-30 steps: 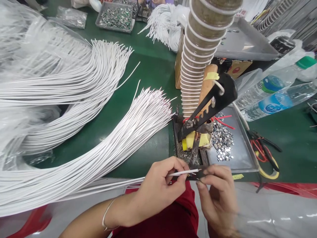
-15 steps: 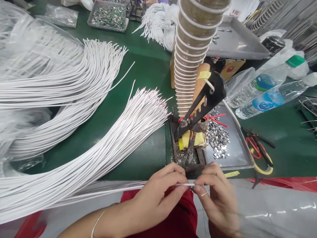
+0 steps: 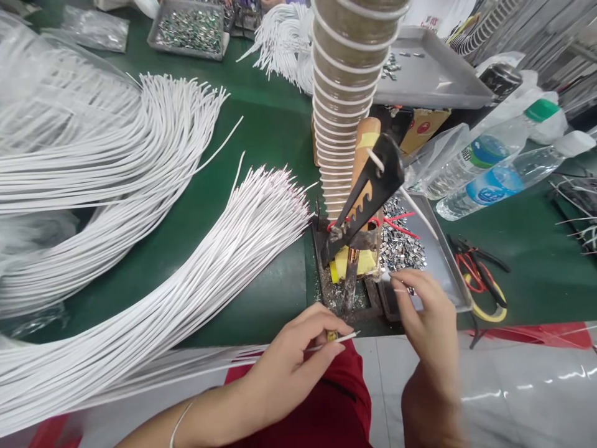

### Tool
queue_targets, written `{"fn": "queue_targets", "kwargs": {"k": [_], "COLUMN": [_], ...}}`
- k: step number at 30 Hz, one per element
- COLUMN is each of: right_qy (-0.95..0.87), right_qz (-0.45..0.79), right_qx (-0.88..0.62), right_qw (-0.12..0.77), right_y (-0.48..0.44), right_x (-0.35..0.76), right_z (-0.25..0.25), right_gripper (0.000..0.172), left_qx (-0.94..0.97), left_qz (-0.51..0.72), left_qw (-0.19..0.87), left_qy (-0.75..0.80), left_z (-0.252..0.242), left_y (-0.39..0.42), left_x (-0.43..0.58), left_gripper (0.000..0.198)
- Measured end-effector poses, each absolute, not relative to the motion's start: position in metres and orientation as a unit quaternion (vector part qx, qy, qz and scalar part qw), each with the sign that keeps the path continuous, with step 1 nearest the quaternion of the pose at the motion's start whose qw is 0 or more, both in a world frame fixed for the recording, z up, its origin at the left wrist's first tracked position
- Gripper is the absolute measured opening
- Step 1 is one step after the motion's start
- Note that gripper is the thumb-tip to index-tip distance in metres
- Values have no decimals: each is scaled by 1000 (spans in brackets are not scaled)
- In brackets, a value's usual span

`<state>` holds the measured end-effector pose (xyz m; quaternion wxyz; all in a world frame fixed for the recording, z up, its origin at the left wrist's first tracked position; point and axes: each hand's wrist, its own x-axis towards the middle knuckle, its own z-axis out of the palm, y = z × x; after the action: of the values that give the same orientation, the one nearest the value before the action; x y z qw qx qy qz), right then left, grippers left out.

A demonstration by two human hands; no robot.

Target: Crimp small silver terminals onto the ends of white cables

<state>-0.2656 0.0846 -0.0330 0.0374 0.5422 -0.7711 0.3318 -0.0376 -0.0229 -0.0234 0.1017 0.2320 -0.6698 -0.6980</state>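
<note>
My left hand (image 3: 298, 361) is closed in a pinch on a white wire (image 3: 346, 338), whose end sticks out past the fingertips to the right. A small yellowish thing (image 3: 332, 335) shows between those fingers; its kind is unclear. My right hand (image 3: 429, 317) is over the near left edge of a metal tray (image 3: 448, 274), thumb and forefinger drawn together. A thin pale sliver shows at its fingertips, too small to name. Small shiny metal pieces (image 3: 401, 246) lie heaped in the tray. Left of it stands a bench press (image 3: 349, 274) with a notched black lever (image 3: 373, 199).
A thick bundle of white wires (image 3: 224, 249) lies left of the press, with another bundle (image 3: 153, 149) behind it. A ribbed hose (image 3: 345, 112) rises behind the press. To the right are water bottles (image 3: 494, 186), pliers (image 3: 489, 283) and a yellow tape roll (image 3: 487, 316).
My right hand has left the wire end beside my left hand and moved up and right to the tray of metal pieces. My left hand still holds the wire. The view has shifted slightly.
</note>
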Motion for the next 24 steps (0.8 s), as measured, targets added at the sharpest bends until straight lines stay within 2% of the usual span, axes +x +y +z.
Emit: {"fn": "queue_targets", "kwargs": {"k": [3,7,10,13,16,20,24], "right_qy": [-786,-783,-779,-773,-722,-658,-621], "right_qz": [271,261,274,354,455,483,498], "right_qx": [553,564,563,527,518,556,576], "right_qw": [51,35,34,13,-68,-158,-185], "right_y": [73,68,74,84,94,101,101], "right_x": [-286,-293,-287,-270,-244,-215,-205], "right_z": [-46,-54,-49,-42,-39,-41,-43], "right_gripper": [14,12,8,6,14,28,38], "left_qx": [235,252,265,266,252,245,251], "left_qz": [-709,-736,-754,-752,-740,-741,-741], "left_qw": [96,89,80,93,134,155,154], "left_qy": [-658,-621,-596,-596,-609,-606,-604], "left_z": [-24,-24,-22,-20,-20,-18,-14], "left_y": [-24,-25,-26,-28,-32,-35,-37], "left_x": [-39,-41,-40,-40,-41,-44,-47], "left_gripper": [22,15,17,15,11,9,8]}}
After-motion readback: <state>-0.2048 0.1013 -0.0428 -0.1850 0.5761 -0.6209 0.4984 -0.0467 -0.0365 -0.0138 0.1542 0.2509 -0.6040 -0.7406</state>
